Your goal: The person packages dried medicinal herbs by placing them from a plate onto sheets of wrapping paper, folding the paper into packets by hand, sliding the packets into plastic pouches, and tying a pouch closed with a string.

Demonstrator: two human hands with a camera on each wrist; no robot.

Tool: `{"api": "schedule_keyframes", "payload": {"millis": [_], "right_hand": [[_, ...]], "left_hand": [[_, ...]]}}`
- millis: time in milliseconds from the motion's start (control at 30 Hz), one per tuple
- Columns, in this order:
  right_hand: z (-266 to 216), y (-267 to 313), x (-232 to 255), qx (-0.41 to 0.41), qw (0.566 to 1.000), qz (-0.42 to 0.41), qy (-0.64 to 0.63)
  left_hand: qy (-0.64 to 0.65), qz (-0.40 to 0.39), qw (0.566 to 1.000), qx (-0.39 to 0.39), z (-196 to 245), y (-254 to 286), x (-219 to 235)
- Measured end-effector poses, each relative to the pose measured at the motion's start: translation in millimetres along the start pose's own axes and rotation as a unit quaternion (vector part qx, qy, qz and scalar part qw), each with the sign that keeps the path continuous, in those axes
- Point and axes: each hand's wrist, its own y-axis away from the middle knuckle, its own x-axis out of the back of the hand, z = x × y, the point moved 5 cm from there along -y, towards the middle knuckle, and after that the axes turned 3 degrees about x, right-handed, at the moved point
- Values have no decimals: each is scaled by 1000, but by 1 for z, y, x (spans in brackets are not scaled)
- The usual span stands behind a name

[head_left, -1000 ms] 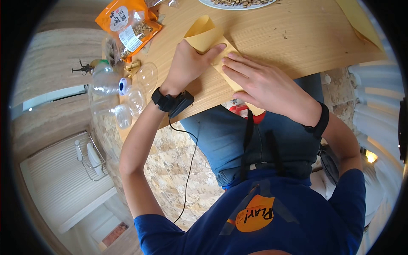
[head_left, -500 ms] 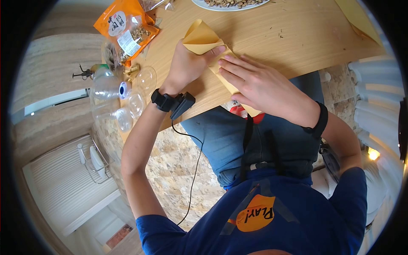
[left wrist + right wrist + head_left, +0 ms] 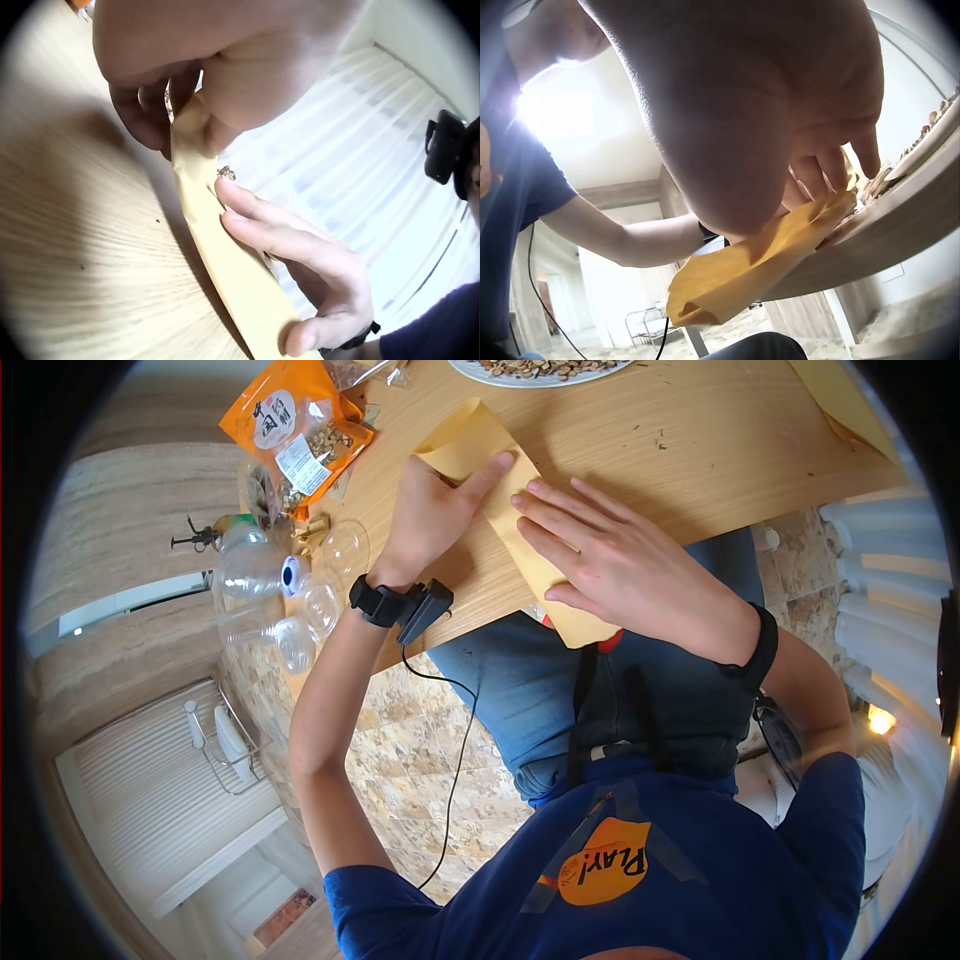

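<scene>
Head view: two hands work on one piece of yellow paper [image 3: 465, 435], folded into a long, narrow shape with its far end slightly open. It lies at the near edge of the one wooden table [image 3: 720, 440], and its near end sticks out past that edge, above my two jeans-clad legs [image 3: 490, 675]. One red thing [image 3: 612, 643] shows beside that end, mostly covered.

My one left hand [image 3: 430, 515] grips the paper near its far end, thumb on top and fingers curled round the side; the left wrist view shows this pinch up close. My one right hand [image 3: 625, 565] is open, its fingers extended and their tips resting on the paper's middle, with the thumb touching it lower down. One black band circles each of my wrists, two in all, and the left one carries one black device [image 3: 425, 610].

Beyond the paper, one plate [image 3: 475, 374] holds many dried slices [image 3: 550, 368], too many to count. To the left is one orange pouch [image 3: 300, 435], with more slices behind its clear window. Near it stand several clear containers [image 3: 248, 568], overlapping so that I cannot tell the exact number, and one black spray nozzle [image 3: 200, 536]. One other yellow sheet [image 3: 845, 400] lies at the table's right end.
</scene>
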Motion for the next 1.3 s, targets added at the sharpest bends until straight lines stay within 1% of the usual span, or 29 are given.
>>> {"api": "schedule_keyframes", "payload": {"millis": [33, 67, 133, 167, 267, 333, 467, 533, 567, 600, 633, 667, 733, 800, 867, 933, 1000, 1067, 1133, 1167, 1200, 1233, 1267, 1300], "right_hand": [[0, -1, 0, 0, 1000, 0, 0], [-1, -2, 0, 8, 1000, -1, 5], [-3, -5, -2, 16, 1000, -1, 11], [-4, -7, -5, 22, 999, -10, 20], [-4, -7, -13, 22, 999, -19, 24], [-3, -8, -15, 16, 1000, -18, 17], [-1, -13, -17, 11, 1000, -11, 24], [1, -16, -18, 10, 1000, -8, 24], [3, -17, -19, 9, 1000, 3, 19], [4, -18, -19, 7, 1000, 14, 14], [4, -18, -18, 8, 1000, 14, 14], [5, -18, -18, 1, 1000, 2, -6], [5, -18, -19, -5, 1000, -10, -28], [4, -17, -20, -22, 999, -7, -33], [3, -17, -20, -19, 999, 1, -26], [4, -16, -20, -19, 1000, 9, -17], [4, -15, -19, -12, 999, 32, -22], [7, -14, -21, -8, 999, 25, -19], [7, -15, -17, -4, 1000, 18, -18], [8, -15, -15, -18, 999, -18, -39], [9, -15, -16, -32, 996, -55, -60], [9, -14, -17, -31, 996, -55, -60], [11, -14, -17, -37, 996, -46, -72], [12, -13, -17, -44, 995, -37, -84]], "left_hand": [[-7, 22, 1000, 10, 0, 0, 3], [-6, 22, 1000, 10, 0, 0, 3], [16, 50, 999, -4, -1, -1, 5], [16, 51, 999, -4, -1, -1, 6], [39, 41, 998, 14, -4, -1, 5], [-10, 11, 999, -33, 1, 0, 2], [-50, -4, 999, -22, 0, 2, 6], [-94, -17, 993, -75, 0, 2, 8], [-94, -17, 993, -75, -1, 2, 9], [-99, -26, 988, -113, 5, 4, 9], [-104, -35, 982, -151, 10, 5, 8], [-104, -33, 982, -151, 13, 5, 9], [-142, -35, 970, -193, 19, 7, 8], [-151, -27, 968, -198, 17, 7, 5], [-159, -19, 965, -206, 16, 6, 4], [-147, -14, 972, -182, 13, 4, 2], [-158, -6, 971, -180, 13, 7, 1], [-170, 3, 970, -176, 13, 7, 2], [-227, -28, 931, -286, 24, 11, -3], [-227, -27, 931, -285, 23, 12, -2], [-256, -57, 923, -283, 21, 13, -4], [-284, -86, 913, -281, 19, 14, -7], [-284, -87, 912, -282, 20, 16, -8], [-307, -112, 902, -284, 22, 21, -11]]}}
